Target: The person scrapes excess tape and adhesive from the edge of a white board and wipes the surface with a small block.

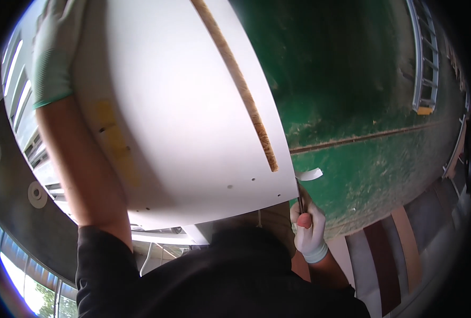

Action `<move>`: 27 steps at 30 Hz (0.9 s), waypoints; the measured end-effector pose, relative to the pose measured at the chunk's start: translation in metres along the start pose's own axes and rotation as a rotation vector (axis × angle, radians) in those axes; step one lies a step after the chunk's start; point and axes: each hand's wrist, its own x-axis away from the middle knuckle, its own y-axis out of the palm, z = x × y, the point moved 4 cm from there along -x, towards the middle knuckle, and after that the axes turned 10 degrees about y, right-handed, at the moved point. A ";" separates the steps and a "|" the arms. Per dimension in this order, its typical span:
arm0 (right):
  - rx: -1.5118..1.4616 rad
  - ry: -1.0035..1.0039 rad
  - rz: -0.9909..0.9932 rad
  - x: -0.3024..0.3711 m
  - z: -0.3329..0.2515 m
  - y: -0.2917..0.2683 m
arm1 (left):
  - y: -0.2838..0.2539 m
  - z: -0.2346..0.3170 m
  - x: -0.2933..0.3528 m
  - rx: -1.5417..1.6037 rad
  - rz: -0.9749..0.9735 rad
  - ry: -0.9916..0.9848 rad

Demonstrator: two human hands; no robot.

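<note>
A large white board [177, 106] with small drilled holes fills the upper left and middle. Along its right side runs a raw chipboard edge [241, 85]. My left hand [52, 50], in a pale green glove, reaches up and rests against the board's far left side. My right hand [308, 229], in a white glove with one bare fingertip, is closed around a thin dark tool [301, 200] at the board's lower right corner. A white strip of edge tape [310, 174] curls off that corner.
A dusty green floor [363, 106] spreads to the right, crossed by a sawdust-filled seam. A metal ladder-like frame [425, 58] lies at the upper right. Brown and grey board strips [400, 249] lie at the lower right. Slatted white panels [23, 116] show at the left.
</note>
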 end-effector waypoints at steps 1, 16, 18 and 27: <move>0.021 -0.040 0.006 -0.003 0.006 0.000 | -0.002 0.003 0.002 -0.022 -0.011 -0.005; -0.024 -0.163 -0.079 0.003 -0.008 0.029 | -0.072 0.004 0.220 0.200 -0.282 -0.986; -0.036 -0.141 -0.076 0.003 -0.005 0.027 | -0.072 0.013 0.210 0.284 -0.213 -1.005; 0.045 -0.209 -0.130 -0.005 -0.001 0.033 | -0.077 0.053 0.214 0.023 -0.242 -0.304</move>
